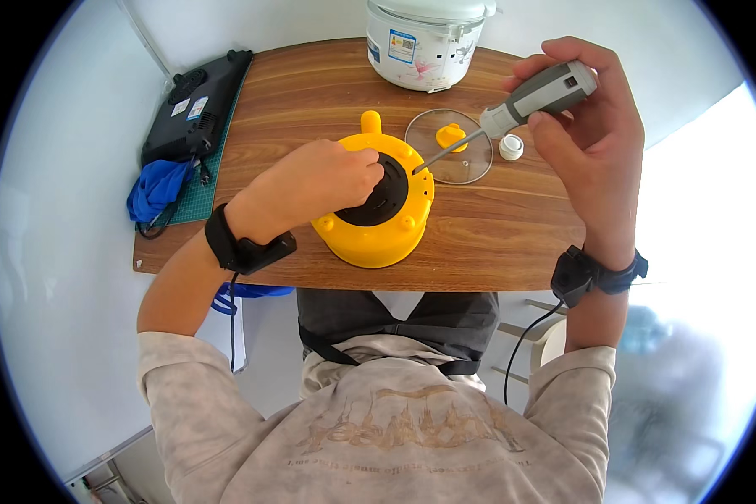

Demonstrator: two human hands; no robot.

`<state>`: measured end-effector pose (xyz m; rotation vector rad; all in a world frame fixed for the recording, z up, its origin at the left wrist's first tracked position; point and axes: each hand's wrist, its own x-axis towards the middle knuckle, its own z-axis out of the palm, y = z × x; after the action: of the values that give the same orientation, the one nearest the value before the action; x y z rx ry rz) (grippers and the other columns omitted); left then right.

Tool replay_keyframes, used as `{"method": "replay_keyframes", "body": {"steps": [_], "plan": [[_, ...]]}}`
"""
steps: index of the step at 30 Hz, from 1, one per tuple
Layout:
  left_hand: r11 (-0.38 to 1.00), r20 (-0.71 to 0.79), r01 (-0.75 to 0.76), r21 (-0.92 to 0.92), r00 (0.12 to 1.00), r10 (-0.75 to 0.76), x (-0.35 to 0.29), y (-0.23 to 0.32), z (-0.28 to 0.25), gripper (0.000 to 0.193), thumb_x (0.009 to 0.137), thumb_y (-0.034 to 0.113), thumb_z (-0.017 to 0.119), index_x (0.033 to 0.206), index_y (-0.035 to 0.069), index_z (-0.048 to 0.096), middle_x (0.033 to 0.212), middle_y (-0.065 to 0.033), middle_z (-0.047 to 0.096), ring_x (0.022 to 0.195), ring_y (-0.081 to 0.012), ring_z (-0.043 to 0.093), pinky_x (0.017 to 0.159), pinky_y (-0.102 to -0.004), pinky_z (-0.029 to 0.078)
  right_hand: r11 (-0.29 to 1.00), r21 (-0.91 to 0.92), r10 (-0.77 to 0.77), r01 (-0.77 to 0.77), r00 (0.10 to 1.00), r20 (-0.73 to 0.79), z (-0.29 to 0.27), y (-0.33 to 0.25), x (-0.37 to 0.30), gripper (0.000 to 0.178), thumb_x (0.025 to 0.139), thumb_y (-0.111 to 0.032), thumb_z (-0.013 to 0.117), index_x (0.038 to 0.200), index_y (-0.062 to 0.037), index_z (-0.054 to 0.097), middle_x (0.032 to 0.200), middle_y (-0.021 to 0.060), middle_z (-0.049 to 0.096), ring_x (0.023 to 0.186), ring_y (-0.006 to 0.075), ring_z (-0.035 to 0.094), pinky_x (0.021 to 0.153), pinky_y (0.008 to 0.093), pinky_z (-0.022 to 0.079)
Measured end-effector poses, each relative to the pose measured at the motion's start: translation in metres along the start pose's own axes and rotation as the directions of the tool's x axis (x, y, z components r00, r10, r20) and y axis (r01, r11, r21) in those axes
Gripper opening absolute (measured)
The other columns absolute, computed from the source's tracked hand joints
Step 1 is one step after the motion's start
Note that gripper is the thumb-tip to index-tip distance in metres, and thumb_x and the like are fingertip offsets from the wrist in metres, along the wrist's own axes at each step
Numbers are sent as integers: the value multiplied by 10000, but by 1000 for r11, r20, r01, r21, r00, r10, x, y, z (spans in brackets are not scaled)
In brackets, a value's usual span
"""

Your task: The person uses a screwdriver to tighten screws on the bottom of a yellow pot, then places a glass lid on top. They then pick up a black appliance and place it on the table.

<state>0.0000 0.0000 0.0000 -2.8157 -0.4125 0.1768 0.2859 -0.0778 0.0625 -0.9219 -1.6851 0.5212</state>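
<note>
A yellow pot-like appliance (376,245) rests upside down near the table's front edge, its round black base plate (376,212) facing up. Small yellow feet ring the plate, and a yellow handle (370,122) points away from me. My left hand (323,178) lies over the plate with its fingers curled in against it; whatever they pinch is hidden. In my right hand (592,126), raised to the right, is a grey screwdriver (536,99). Its shaft slants down to the left, and the tip meets the edge between black plate and yellow rim.
Behind the appliance lie a glass lid (470,168) with a yellow knob and a small white cap (511,148). A white rice cooker (424,50) stands at the back. On the left, a black flat device (195,107) and blue cloth (158,189) sit on a green mat (210,189).
</note>
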Motion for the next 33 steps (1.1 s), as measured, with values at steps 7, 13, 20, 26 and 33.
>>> {"method": "replay_keyframes", "body": {"steps": [7,13,20,26,33], "plan": [[989,-142,-46,-143,989,25,-3,2,-2,154,853,8,657,993,72,662,1018,-67,649,889,-221,672,699,-306,556,997,5,80,-80,996,-26,-10,5,-11,513,842,111,564,1328,-44,511,1175,133,660,1104,222,675,955,350,565],[989,-302,-105,-104,951,69,-8,-1,9,135,849,21,657,983,41,654,1019,-92,670,872,-250,678,731,-327,557,991,59,123,-121,991,-43,-14,13,-20,503,830,116,566,1305,-39,516,1148,120,654,1099,217,674,938,349,583],[972,103,75,-224,993,-53,12,1,-4,120,899,130,657,940,17,649,946,-130,663,809,-279,676,712,-346,559,988,87,129,-124,990,-51,-18,20,-28,504,824,110,573,1301,-39,516,1137,123,663,1082,224,682,941,362,590],[855,40,163,-492,986,-164,6,-1,-4,145,920,155,662,977,22,656,942,-127,668,870,-316,664,789,-384,551,987,120,113,-109,993,-30,-15,21,-28,486,834,94,586,1294,-47,524,1137,121,677,1086,219,690,979,371,577],[777,-61,128,-617,976,-210,-8,-6,3,128,907,116,678,1002,41,720,984,-102,699,913,-302,669,819,-381,541,997,72,24,-28,998,61,32,11,-5,476,849,54,638,1299,-68,542,1125,105,690,1053,196,704,965,346,579]]}}
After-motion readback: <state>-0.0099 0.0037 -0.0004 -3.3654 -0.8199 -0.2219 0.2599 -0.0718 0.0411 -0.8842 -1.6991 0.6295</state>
